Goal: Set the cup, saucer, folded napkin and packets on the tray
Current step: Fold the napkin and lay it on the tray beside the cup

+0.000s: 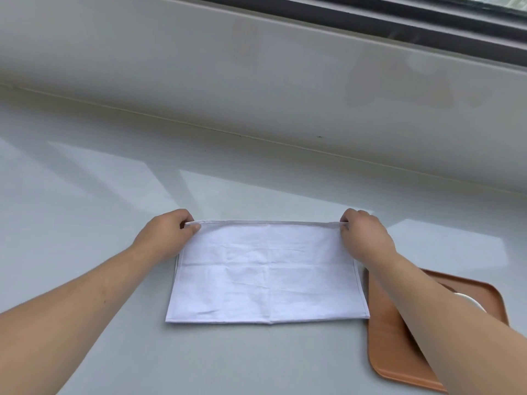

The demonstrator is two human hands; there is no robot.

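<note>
A white cloth napkin (266,270) lies flat on the pale counter, folded in half into a wide rectangle. My left hand (168,233) pinches its far left corner. My right hand (365,233) pinches its far right corner. A brown tray (385,337) sits at the lower right, partly under my right forearm and touching the napkin's right edge. A small part of a white object (269,302) shows on the tray beside my forearm; I cannot tell what it is. No packets are in view.
The glossy pale counter (114,195) stretches to the left and beyond the napkin. A grey wall ledge (256,81) rises behind it, with a dark window frame (427,21) at the top right.
</note>
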